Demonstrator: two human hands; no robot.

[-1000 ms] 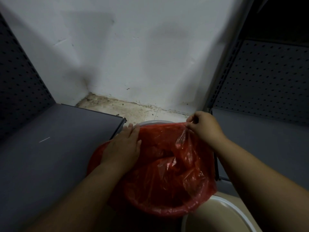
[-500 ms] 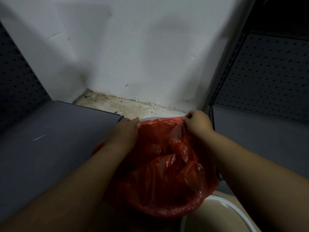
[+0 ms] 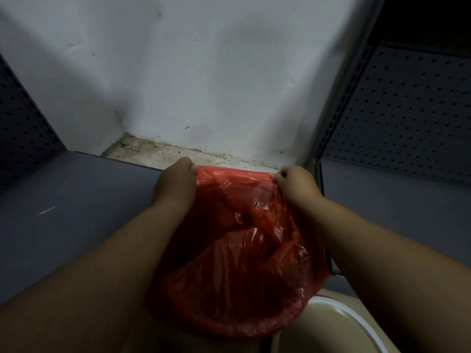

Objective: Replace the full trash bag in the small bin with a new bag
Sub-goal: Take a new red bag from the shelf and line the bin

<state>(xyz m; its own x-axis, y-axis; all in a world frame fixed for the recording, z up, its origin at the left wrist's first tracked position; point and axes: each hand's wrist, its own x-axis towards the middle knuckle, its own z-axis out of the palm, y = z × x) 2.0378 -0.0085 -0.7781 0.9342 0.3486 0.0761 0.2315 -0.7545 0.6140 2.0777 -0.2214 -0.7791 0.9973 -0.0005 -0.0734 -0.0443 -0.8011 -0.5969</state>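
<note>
A translucent red plastic bag [image 3: 242, 256] lies spread over the small bin, which it hides entirely. The bag's mouth is open toward me, and its near edge folds over the bin's front rim. My left hand [image 3: 175, 183] pinches the bag's far edge at its left corner. My right hand [image 3: 295, 183] pinches the same edge at its right corner. The edge is pulled taut between both hands, close to the base of the wall.
A white wall [image 3: 204, 85] rises right behind, with a strip of dirty floor [image 3: 158, 152] at its foot. Grey shelf boards [image 3: 63, 212] with perforated back panels [image 3: 407, 118] flank the bin. A beige round container with a white rim [image 3: 339, 310] stands at the lower right.
Both hands have moved farther toward the wall and spread apart, stretching the bag's far edge. My left hand went from lying flat on the bag to gripping its edge. The grey bin rim is now covered.
</note>
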